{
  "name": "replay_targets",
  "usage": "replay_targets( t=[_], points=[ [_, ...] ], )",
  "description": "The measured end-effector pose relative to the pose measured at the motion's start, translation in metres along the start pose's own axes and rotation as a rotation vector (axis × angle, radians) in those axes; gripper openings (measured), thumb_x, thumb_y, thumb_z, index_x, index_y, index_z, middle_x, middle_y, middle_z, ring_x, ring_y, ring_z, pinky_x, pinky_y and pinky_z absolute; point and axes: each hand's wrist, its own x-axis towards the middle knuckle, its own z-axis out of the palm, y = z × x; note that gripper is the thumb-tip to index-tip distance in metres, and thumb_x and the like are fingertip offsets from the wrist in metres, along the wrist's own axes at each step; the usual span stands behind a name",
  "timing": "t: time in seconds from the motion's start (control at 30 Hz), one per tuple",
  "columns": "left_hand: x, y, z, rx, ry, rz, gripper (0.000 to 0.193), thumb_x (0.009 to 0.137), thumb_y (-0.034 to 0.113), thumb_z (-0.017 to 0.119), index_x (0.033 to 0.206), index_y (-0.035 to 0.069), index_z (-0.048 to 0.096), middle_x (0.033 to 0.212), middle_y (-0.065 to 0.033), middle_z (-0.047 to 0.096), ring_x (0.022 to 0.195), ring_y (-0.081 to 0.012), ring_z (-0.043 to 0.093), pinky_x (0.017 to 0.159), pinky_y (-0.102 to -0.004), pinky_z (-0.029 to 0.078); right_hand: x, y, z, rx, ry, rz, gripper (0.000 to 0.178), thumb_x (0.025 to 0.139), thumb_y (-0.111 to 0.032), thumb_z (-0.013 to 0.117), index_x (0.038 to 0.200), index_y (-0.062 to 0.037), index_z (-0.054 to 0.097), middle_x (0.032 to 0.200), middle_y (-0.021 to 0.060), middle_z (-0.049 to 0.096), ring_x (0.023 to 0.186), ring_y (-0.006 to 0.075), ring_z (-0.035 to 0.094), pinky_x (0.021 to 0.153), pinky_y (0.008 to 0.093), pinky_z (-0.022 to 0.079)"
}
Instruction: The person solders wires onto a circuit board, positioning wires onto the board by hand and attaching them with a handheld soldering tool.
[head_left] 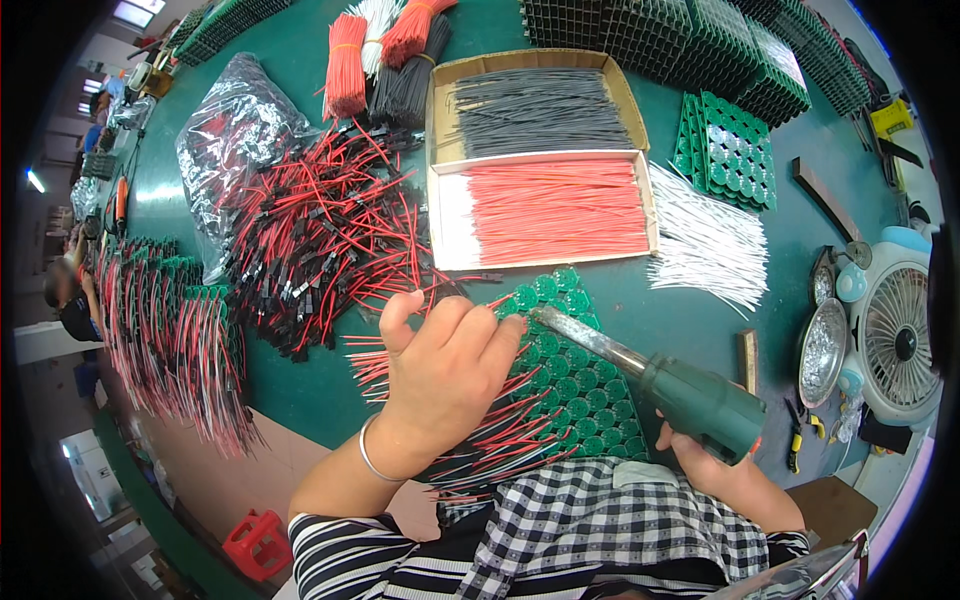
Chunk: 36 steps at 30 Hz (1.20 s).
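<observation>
My right hand grips a green soldering gun, and its metal tip reaches left to the upper part of a green circuit board panel. Beside that tip, my left hand has its thumb and forefinger pinched together over the panel; a thin red wire shows at the fingers, the rest of it hidden by the hand. The panel carries many round boards. Red, white and black wires fan out from its left side, passing under my left wrist.
A carton of black and red wires lies ahead, with loose white wires at its right. Left are heaped red-black connector leads, a plastic bag and wired panels. A fan, metal dish and pliers stand right.
</observation>
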Motion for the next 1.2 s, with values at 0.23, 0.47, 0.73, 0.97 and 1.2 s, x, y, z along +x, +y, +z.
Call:
replay_targets(
  t=[0.23, 0.47, 0.73, 0.97, 1.2],
  points=[
    [0.001, 0.0, 0.0, 0.001, -0.002, 0.002, 0.009, 0.076, 0.016, 0.066, 0.082, 0.017, 0.071, 0.073, 0.0056, 0.05, 0.078, -0.0108, 0.053, 0.093, -0.0415, 0.025, -0.003, 0.001, 0.003, 0.013, -0.006, 0.123, 0.029, 0.074, -0.009, 0.069, 0.103, -0.0035, 0.067, 0.104, 0.0117, 0.067, 0.102, 0.0307, 0.06, 0.091, 0.0402, 0.045],
    [0.001, 0.0, -0.001, 0.011, -0.027, 0.005, 0.009, 0.076, 0.016, 0.065, 0.083, 0.018, 0.07, 0.074, 0.0056, 0.05, 0.079, -0.0106, 0.053, 0.094, -0.0415, 0.025, -0.002, -0.001, 0.004, -0.007, -0.005, 0.111, 0.032, 0.073, -0.01, 0.07, 0.104, -0.0042, 0.067, 0.108, 0.0119, 0.066, 0.103, 0.0308, 0.06, 0.092, 0.0402, 0.045],
    [0.001, 0.0, 0.0, 0.018, -0.031, 0.02, 0.01, 0.075, 0.016, 0.065, 0.084, 0.017, 0.069, 0.076, 0.0042, 0.049, 0.081, -0.0118, 0.052, 0.095, -0.0426, 0.026, 0.004, -0.003, 0.001, -0.204, 0.02, -0.068, 0.029, 0.071, -0.012, 0.069, 0.1, -0.0074, 0.068, 0.105, 0.01, 0.067, 0.1, 0.0295, 0.062, 0.086, 0.0401, 0.05],
    [0.004, 0.0, -0.002, 0.046, -0.052, 0.024, 0.01, 0.076, 0.016, 0.064, 0.084, 0.019, 0.07, 0.076, 0.0058, 0.05, 0.081, -0.0108, 0.053, 0.092, -0.0413, 0.026, 0.004, 0.002, -0.001, -0.235, 0.061, -0.173, 0.025, 0.08, -0.015, 0.062, 0.103, -0.0041, 0.066, 0.092, 0.0098, 0.068, 0.074, 0.0235, 0.065, 0.075, 0.0361, 0.051],
    [0.002, 0.0, -0.002, 0.039, -0.051, 0.032, 0.01, 0.075, 0.016, 0.065, 0.085, 0.015, 0.068, 0.079, 0.0024, 0.049, 0.082, -0.0136, 0.051, 0.091, -0.0421, 0.029, -0.004, -0.014, -0.007, 0.164, 0.106, 0.159, 0.02, 0.082, -0.009, 0.061, 0.101, -0.0048, 0.067, 0.095, 0.0116, 0.068, 0.074, 0.0239, 0.069, 0.076, 0.0382, 0.053]
  ],
)
